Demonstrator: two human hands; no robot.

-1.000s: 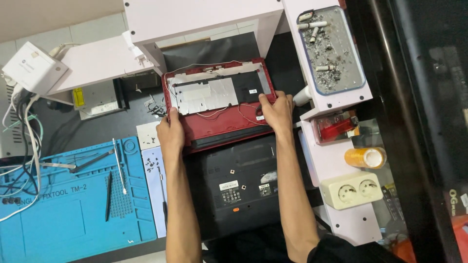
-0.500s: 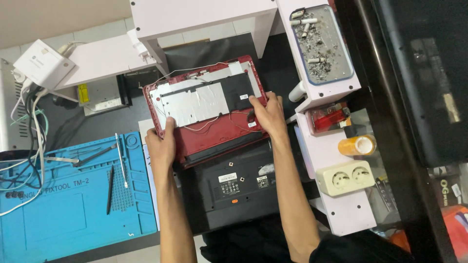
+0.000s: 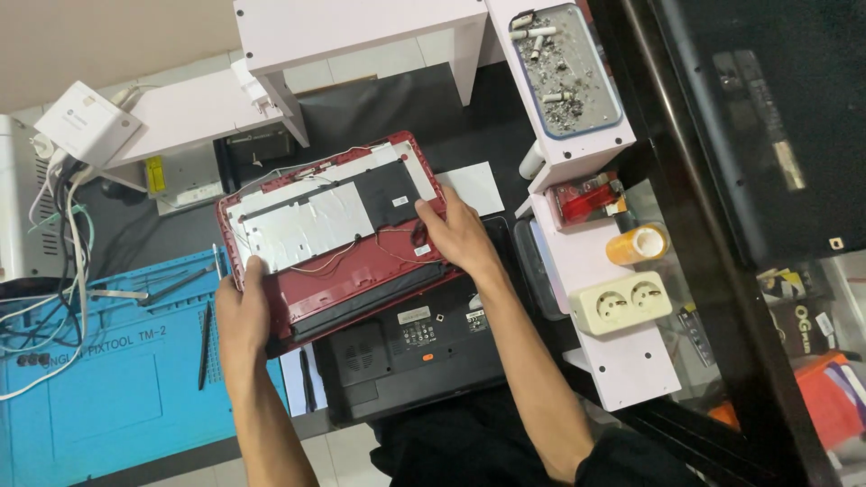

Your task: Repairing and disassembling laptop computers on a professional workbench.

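- Head view: both hands are gripping a red laptop panel [image 3: 338, 239], its inner side up with silver shielding and thin wires showing
- The left hand [image 3: 242, 316] is clasping the near-left corner, fingers curled round the edge
- The right hand [image 3: 460, 236] is pinching the right edge (steadying the tilt)
- The panel is lying angled over a black laptop base [image 3: 410, 356], beside a blue work mat [image 3: 99, 397] holding tools

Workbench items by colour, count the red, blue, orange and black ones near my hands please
Red: 2, the red laptop lid shell gripped by the left hand and right hand, and a small red box
Blue: 1, the blue repair mat
Orange: 1, the orange tape roll
Black: 1, the black laptop base
Total: 5
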